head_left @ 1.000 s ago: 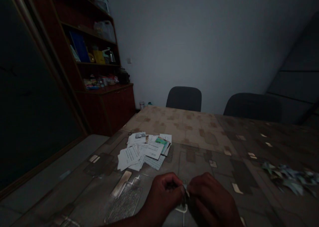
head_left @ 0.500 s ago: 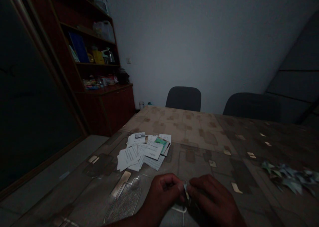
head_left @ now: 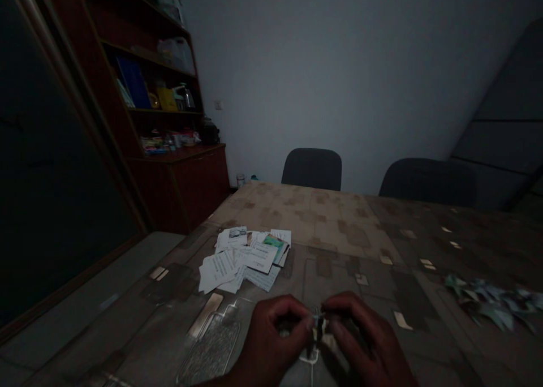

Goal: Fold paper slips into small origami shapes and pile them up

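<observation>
Near the front of the table, a small folded paper piece [head_left: 317, 326] stands between my two hands. My left hand [head_left: 274, 336] pinches its left side between thumb and forefinger, the fingers curled into a ring. On the other side my right hand [head_left: 367, 336] has its thumb and forefinger at the paper's right edge, with the remaining fingers bent. Dim light and the fingers hide much of the paper's shape. Beyond my left hand lies a loose pile of small printed paper sheets [head_left: 240, 258], one of them with a green picture.
Several folded paper pieces [head_left: 487, 299] lie clustered at the table's right. A patterned cloth [head_left: 339, 228] covers the table. Two dark chairs [head_left: 311, 169] stand at its far side. A reddish-brown cabinet [head_left: 186, 186] with filled shelves is at the back left.
My right hand's thumb and forefinger have spread a little wider at the paper piece, and more of it shows between my hands. The sheet pile and the folded cluster are unchanged.
</observation>
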A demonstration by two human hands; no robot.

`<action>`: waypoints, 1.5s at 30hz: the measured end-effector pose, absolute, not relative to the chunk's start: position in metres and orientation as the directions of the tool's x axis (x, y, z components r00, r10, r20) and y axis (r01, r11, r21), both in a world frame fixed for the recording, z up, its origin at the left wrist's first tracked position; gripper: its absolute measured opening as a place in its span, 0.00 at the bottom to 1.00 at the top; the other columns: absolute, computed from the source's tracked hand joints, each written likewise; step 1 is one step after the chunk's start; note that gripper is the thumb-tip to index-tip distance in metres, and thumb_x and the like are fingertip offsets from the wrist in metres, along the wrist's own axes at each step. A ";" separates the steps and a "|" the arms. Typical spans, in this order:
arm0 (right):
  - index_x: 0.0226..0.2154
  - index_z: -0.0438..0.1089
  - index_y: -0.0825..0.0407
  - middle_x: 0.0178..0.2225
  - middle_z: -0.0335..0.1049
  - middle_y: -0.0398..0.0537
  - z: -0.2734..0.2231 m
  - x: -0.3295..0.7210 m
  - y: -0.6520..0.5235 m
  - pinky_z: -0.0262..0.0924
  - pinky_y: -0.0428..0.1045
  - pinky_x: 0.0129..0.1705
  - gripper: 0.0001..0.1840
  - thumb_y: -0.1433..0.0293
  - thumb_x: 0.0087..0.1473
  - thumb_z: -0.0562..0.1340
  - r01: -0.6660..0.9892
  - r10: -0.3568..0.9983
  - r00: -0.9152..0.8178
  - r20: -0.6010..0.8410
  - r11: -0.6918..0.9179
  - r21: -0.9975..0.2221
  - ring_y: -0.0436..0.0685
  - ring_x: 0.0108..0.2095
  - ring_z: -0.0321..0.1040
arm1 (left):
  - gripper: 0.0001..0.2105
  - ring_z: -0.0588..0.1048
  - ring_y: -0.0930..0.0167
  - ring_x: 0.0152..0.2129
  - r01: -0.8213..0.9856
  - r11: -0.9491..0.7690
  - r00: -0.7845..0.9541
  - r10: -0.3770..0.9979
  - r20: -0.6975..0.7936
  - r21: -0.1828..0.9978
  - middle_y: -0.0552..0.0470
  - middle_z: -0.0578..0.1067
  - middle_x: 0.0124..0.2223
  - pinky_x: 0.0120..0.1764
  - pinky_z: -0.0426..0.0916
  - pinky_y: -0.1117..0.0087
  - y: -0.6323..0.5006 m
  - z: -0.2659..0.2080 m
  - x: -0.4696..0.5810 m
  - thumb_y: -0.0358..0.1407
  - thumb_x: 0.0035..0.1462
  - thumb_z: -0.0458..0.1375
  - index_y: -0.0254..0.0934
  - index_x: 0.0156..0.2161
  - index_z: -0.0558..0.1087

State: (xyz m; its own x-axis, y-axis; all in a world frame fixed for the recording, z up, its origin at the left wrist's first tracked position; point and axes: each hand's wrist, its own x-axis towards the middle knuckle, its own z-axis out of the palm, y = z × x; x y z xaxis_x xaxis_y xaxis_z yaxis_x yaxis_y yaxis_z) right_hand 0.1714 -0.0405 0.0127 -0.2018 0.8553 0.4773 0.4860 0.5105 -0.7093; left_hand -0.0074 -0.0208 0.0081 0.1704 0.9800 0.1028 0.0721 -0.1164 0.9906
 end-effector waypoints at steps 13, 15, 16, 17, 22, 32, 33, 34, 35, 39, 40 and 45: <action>0.29 0.68 0.51 0.27 0.68 0.42 0.018 0.166 -0.040 0.60 0.45 0.31 0.06 0.68 0.55 0.58 0.407 0.930 -0.222 0.293 0.362 -0.839 0.53 0.29 0.67 | 0.06 0.76 0.71 0.23 0.126 -0.521 0.253 0.840 0.481 0.844 0.48 0.78 0.24 0.29 0.68 0.73 -0.022 0.006 -0.013 0.28 0.52 0.61 0.33 0.26 0.77; 0.28 0.68 0.51 0.26 0.68 0.42 0.021 0.166 -0.040 0.59 0.45 0.30 0.06 0.68 0.55 0.58 0.392 0.938 -0.230 0.260 0.334 -0.857 0.53 0.29 0.66 | 0.06 0.75 0.71 0.22 0.124 -0.535 0.258 0.830 0.494 0.835 0.49 0.77 0.24 0.29 0.67 0.73 -0.021 0.004 -0.013 0.27 0.52 0.60 0.33 0.25 0.77; 0.28 0.68 0.51 0.26 0.68 0.42 0.023 0.166 -0.040 0.58 0.45 0.30 0.06 0.68 0.55 0.59 0.388 0.942 -0.224 0.249 0.321 -0.864 0.53 0.29 0.66 | 0.06 0.75 0.71 0.22 0.125 -0.537 0.259 0.829 0.496 0.834 0.49 0.77 0.24 0.28 0.67 0.74 -0.021 0.003 -0.012 0.27 0.52 0.60 0.34 0.25 0.76; 0.28 0.68 0.51 0.26 0.67 0.42 0.024 0.166 -0.040 0.58 0.45 0.30 0.06 0.68 0.55 0.59 0.387 0.945 -0.220 0.242 0.313 -0.868 0.53 0.29 0.66 | 0.06 0.75 0.72 0.22 0.131 -0.537 0.260 0.830 0.494 0.834 0.50 0.77 0.24 0.28 0.67 0.74 -0.020 0.002 -0.012 0.27 0.52 0.60 0.34 0.25 0.76; 0.27 0.69 0.51 0.27 0.69 0.43 0.025 0.168 -0.040 0.58 0.46 0.33 0.07 0.68 0.55 0.60 0.430 0.935 -0.216 0.281 0.349 -0.833 0.54 0.30 0.67 | 0.05 0.73 0.72 0.22 0.201 -0.550 0.263 0.828 0.496 0.811 0.51 0.75 0.24 0.27 0.64 0.74 -0.018 0.002 -0.012 0.27 0.51 0.60 0.35 0.25 0.75; 0.25 0.68 0.52 0.24 0.66 0.41 0.020 0.163 -0.037 0.56 0.45 0.29 0.07 0.69 0.52 0.58 0.441 0.949 -0.223 0.225 0.304 -0.844 0.53 0.27 0.65 | 0.06 0.72 0.71 0.22 0.155 -0.528 0.288 0.832 0.474 0.835 0.50 0.74 0.23 0.27 0.63 0.74 -0.019 0.000 -0.011 0.29 0.51 0.60 0.33 0.24 0.74; 0.25 0.68 0.52 0.23 0.66 0.41 0.020 0.163 -0.037 0.56 0.45 0.29 0.07 0.69 0.51 0.58 0.435 0.952 -0.214 0.219 0.294 -0.851 0.53 0.27 0.64 | 0.07 0.72 0.71 0.22 0.144 -0.482 0.287 0.856 0.430 0.864 0.50 0.74 0.23 0.27 0.64 0.74 -0.019 0.000 -0.010 0.30 0.51 0.60 0.33 0.24 0.74; 0.25 0.68 0.52 0.23 0.66 0.41 0.020 0.163 -0.037 0.56 0.45 0.29 0.07 0.69 0.51 0.58 0.426 0.957 -0.207 0.205 0.277 -0.861 0.53 0.26 0.64 | 0.07 0.72 0.71 0.22 0.136 -0.429 0.280 0.881 0.381 0.893 0.50 0.73 0.23 0.27 0.64 0.74 -0.019 0.001 -0.009 0.31 0.51 0.60 0.33 0.24 0.74; 0.25 0.68 0.52 0.23 0.66 0.41 0.020 0.162 -0.036 0.56 0.45 0.28 0.07 0.69 0.51 0.58 0.416 0.962 -0.197 0.187 0.255 -0.873 0.53 0.26 0.64 | 0.07 0.72 0.71 0.22 0.129 -0.379 0.270 0.903 0.336 0.916 0.51 0.73 0.24 0.27 0.64 0.73 -0.019 0.001 -0.009 0.31 0.51 0.60 0.34 0.24 0.73; 0.23 0.68 0.52 0.21 0.67 0.41 0.017 0.163 -0.034 0.57 0.46 0.28 0.06 0.71 0.49 0.57 0.423 0.968 -0.154 0.198 0.246 -0.872 0.53 0.25 0.65 | 0.06 0.72 0.70 0.24 0.142 -0.287 0.267 0.933 0.242 0.947 0.51 0.73 0.25 0.28 0.65 0.73 -0.019 0.002 -0.008 0.31 0.51 0.60 0.34 0.24 0.73; 0.23 0.68 0.52 0.22 0.67 0.42 0.016 0.164 -0.033 0.57 0.46 0.28 0.06 0.72 0.48 0.57 0.440 0.962 -0.150 0.230 0.273 -0.856 0.53 0.25 0.65 | 0.06 0.72 0.70 0.24 0.156 -0.292 0.278 0.930 0.242 0.943 0.51 0.73 0.25 0.28 0.64 0.73 -0.018 0.002 -0.008 0.31 0.51 0.59 0.34 0.24 0.74; 0.25 0.69 0.52 0.25 0.69 0.44 0.013 0.166 -0.033 0.59 0.46 0.30 0.06 0.75 0.49 0.57 0.527 0.894 -0.221 0.389 0.445 -0.724 0.54 0.27 0.68 | 0.04 0.70 0.71 0.23 0.210 -0.326 0.283 0.923 0.262 0.922 0.52 0.72 0.24 0.27 0.62 0.74 -0.019 0.003 -0.008 0.28 0.49 0.61 0.33 0.24 0.74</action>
